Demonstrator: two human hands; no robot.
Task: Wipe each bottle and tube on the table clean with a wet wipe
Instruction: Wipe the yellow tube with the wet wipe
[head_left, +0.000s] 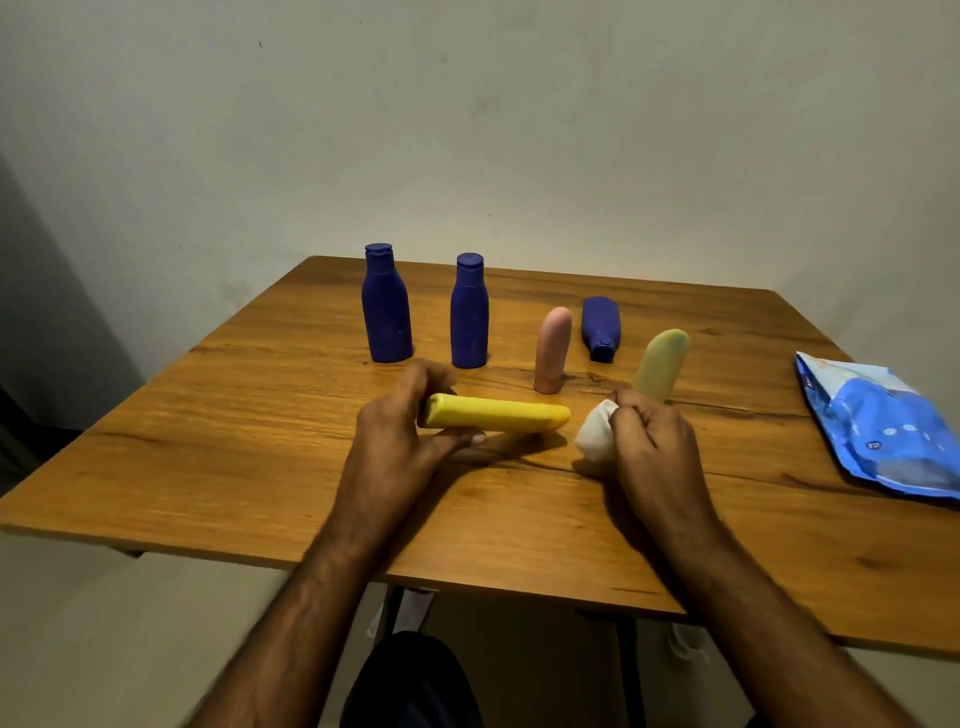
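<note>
My left hand (400, 426) grips the left end of a yellow tube (498, 414), held level just above the wooden table (208, 441). My right hand (649, 441) is closed around a bunched white wet wipe (595, 439), just right of the tube's tip and not touching it. Behind stand two blue bottles (387, 306) (469, 314) upright, a pink tube (552, 349) and a pale green tube (662, 364) standing on end, and a third blue bottle (601, 327) lying on its side.
A blue and white wipes packet (883, 431) lies at the table's right edge. The table stands against a plain wall. My knee shows below the front edge.
</note>
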